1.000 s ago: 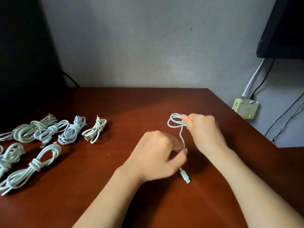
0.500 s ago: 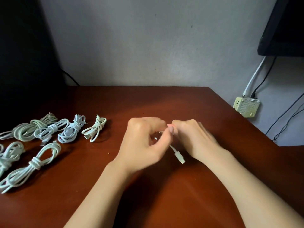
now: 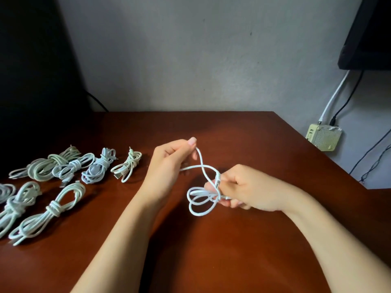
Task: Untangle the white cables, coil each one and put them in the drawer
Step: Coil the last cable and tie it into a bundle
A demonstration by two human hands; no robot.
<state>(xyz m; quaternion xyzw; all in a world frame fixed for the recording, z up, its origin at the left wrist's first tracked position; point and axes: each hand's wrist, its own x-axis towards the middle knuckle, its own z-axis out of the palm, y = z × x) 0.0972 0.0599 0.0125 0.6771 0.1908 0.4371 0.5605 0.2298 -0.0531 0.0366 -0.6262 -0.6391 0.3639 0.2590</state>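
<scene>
Head view: both hands work just above the brown wooden surface (image 3: 211,261), near the middle of the frame. The left hand (image 3: 169,168) sits at about ten o'clock from the right hand (image 3: 247,187). Its thumb and forefinger pinch a strand of the white cable (image 3: 202,166) at the fingertips, and its other fingers are curled in. From that pinch the strand runs down toward five o'clock and crosses over another strand of itself between the two hands.

The right hand is closed around the gathered part of the same cable. Several loops bunch in its curled fingers and spill out on its nine o'clock side, hanging close over the surface. I cannot tell whether the lowest loop touches the wood.

At nine o'clock in the frame, well apart from the hands, the coiled cables (image 3: 99,166) lie on the surface. Each is wrapped round its own middle. Four form a far row and three a nearer row, the last cut off by the frame edge.

At three o'clock a cream box (image 3: 323,137) sits on the grey wall (image 3: 190,60) with leads plugged into its top. A dark screen (image 3: 372,32) fills the one o'clock corner.
</scene>
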